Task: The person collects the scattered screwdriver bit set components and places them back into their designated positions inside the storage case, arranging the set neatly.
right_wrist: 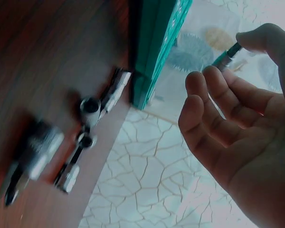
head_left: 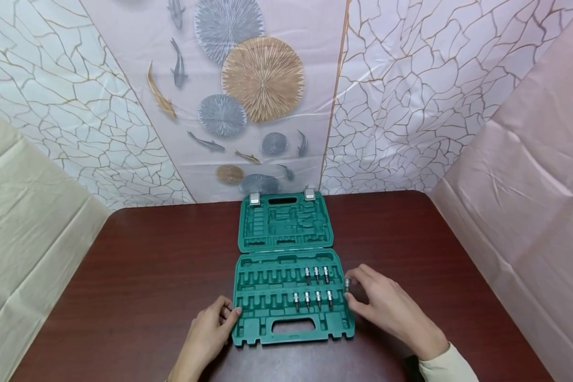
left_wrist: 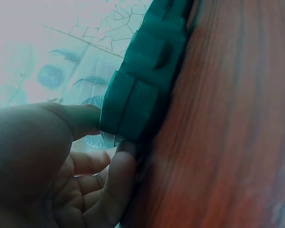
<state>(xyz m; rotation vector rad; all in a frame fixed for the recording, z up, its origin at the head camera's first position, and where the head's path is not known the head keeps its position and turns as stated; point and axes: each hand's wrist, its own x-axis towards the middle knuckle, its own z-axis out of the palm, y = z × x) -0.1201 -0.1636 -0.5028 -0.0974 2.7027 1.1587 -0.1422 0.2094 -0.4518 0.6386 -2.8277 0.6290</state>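
Wearing a pale sleeve on the right arm, cut off by the bottom edge of the head view, as is the left forearm. Showing beside that sleeve only a black patch, too cropped to identify. Pinching a small metal bit socket between the thumb and fingertips of the right hand, and covering part of it, so revealing just a short length from above. Holding it just beside the right edge of an open green case, level with the slotted rows, but leaving contact between socket and case impossible to judge. Gripping the near left corner of the case with the left hand, pressing the thumb on top and curling the fingers against the side; hiding some fingertips from the head camera, and showing them dim and shadowed at the left wrist. Looking onto three seated bit sockets at the right of the back row and four front-row bit sockets below, too small to tell apart by tip. Facing the lid, folded back on the far side. Having several loose metal sockets nearby on the dark red table, apart from the right fingertips, blurring at the right wrist and not appearing clearly from the head.
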